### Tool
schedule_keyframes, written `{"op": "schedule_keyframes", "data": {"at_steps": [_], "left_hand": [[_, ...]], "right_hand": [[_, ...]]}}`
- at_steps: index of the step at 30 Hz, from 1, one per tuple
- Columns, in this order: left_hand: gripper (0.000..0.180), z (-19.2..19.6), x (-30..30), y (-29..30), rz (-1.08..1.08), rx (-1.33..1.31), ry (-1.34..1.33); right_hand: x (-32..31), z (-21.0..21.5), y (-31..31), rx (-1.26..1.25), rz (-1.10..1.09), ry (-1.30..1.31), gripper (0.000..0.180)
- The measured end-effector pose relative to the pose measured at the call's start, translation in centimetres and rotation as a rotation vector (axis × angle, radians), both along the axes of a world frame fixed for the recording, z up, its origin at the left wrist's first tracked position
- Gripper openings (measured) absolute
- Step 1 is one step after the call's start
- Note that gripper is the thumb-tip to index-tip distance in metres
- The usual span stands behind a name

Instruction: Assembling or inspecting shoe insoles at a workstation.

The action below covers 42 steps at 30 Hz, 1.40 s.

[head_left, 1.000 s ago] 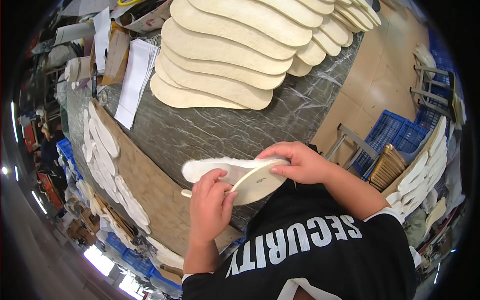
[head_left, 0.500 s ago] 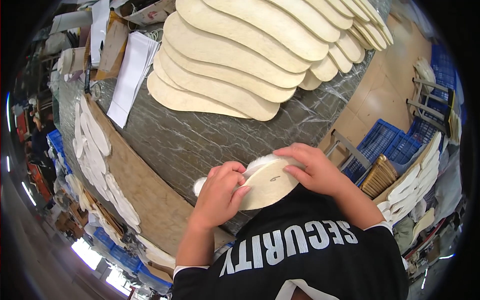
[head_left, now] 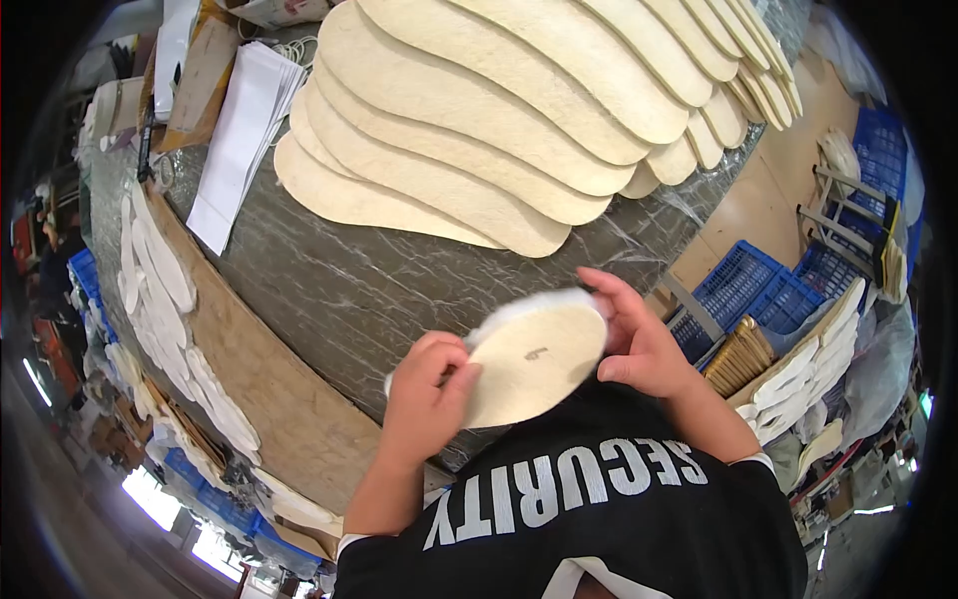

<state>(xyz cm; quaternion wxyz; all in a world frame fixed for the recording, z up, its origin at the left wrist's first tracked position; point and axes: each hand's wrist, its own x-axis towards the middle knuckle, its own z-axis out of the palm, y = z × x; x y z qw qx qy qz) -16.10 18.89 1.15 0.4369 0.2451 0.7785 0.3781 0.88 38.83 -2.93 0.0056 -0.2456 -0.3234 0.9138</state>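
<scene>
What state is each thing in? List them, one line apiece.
Held cream insole: tilted, marked face showing
White fuzzy insole: mostly hidden behind it
Left hand: gripping the cream insole
Right hand: open, contact unclear
Cream insole pile: overlapping in layers
White paper strips: stacked
White insoles at left: overlapping

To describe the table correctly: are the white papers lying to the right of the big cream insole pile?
No, the white papers lie to the left of the cream insole pile.

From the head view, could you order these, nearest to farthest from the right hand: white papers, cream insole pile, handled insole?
1. Handled insole: just left of the right hand.
2. Cream insole pile: ahead.
3. White papers: ahead, far left.
</scene>
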Motion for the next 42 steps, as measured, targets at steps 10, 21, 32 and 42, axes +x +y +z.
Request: {"op": "schedule_keyframes", "data": {"at_steps": [10,21,32,42], "left_hand": [[0.016,-1.2,0.7,-3.0,0.588,0.043,-0.575],[0.078,0.9,3.5,-3.0,-0.129,-0.250,0.264],[0.053,0.3,3.1,-3.8,-0.022,-0.021,0.177],[0.058,0.5,3.4,-3.9,-0.058,-0.025,0.173]], "right_hand": [[-2.4,-0.2,-5.7,0.371,0.313,-0.258,0.045],[-2.0,-0.2,-6.6,0.662,0.086,-0.211,0.015],[-1.7,-1.2,-7.0,0.570,0.103,-0.281,0.018],[-1.3,-2.1,-7.9,0.247,-0.020,-0.144,0.015]]}}
